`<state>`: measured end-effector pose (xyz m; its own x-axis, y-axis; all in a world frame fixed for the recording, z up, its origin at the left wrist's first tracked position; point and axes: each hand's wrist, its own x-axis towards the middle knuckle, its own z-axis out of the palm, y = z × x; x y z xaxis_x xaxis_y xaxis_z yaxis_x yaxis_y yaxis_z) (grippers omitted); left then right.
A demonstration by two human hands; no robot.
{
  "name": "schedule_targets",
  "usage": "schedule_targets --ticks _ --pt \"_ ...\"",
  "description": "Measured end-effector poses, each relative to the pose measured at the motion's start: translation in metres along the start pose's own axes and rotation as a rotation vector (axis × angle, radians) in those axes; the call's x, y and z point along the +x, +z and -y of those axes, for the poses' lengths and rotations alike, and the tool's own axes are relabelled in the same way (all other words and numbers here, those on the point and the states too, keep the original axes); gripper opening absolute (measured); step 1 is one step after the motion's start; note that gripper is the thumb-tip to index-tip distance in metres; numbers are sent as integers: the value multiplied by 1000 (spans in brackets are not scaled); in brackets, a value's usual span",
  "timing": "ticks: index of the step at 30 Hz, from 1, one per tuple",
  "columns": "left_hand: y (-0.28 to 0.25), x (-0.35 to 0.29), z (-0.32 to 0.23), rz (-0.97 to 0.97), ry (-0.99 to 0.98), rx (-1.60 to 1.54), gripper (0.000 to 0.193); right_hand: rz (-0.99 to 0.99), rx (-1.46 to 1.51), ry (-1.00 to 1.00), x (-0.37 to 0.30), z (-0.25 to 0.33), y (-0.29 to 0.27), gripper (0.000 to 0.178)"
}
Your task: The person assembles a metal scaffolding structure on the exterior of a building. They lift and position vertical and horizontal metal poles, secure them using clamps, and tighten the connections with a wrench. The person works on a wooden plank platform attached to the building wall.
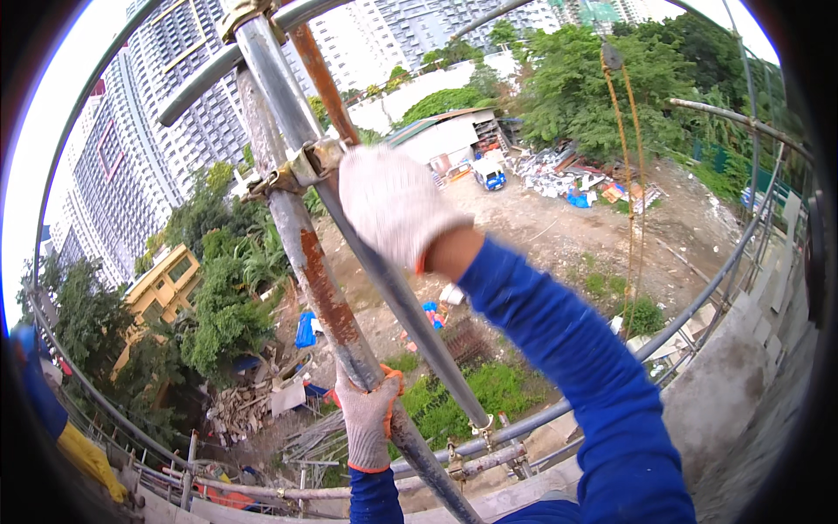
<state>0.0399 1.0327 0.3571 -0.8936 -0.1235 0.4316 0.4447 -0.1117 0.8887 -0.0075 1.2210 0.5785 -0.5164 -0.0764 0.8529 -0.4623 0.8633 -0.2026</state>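
Observation:
My left hand [367,421], in a white knitted glove with orange on it, is wrapped round a rust-patched scaffold pipe [325,293] that slants upright before me. Beside that pipe runs a smoother grey scaffold pipe [406,310]. A metal scaffold clamp [301,168] joins the two above my left hand. My right hand [388,205], gloved the same way, is closed right beside the clamp, its back toward me. Its fingers are hidden, and what they grip cannot be made out. Higher up, another clamp [244,16] sits on the grey pipe.
A horizontal pipe [515,428] with couplers crosses below. At far left shows another person's blue sleeve and yellow trousers [92,458]. A rope [630,166] hangs from a pulley on the right, near a concrete ledge [729,393]. Far below lies a dirt yard [559,229].

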Motion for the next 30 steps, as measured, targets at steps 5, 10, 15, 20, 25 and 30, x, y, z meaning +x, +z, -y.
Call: schedule_targets --ticks 5,10,15,20,25,30 --pt "-9 1 5 15 19 41 48 10 208 197 -2 -17 18 28" --pt "-8 -2 7 33 28 21 48 72 327 358 -5 -8 31 33" --pt "-8 6 8 43 55 15 58 424 -521 -319 20 -16 19 35" --pt "-13 4 18 58 79 -2 54 234 -277 -105 7 -10 36 29" --pt "-2 1 6 14 44 40 47 -233 306 198 -4 -58 108 27" --pt "-10 -1 -1 -1 49 106 44 -317 377 -198 34 -111 140 22"
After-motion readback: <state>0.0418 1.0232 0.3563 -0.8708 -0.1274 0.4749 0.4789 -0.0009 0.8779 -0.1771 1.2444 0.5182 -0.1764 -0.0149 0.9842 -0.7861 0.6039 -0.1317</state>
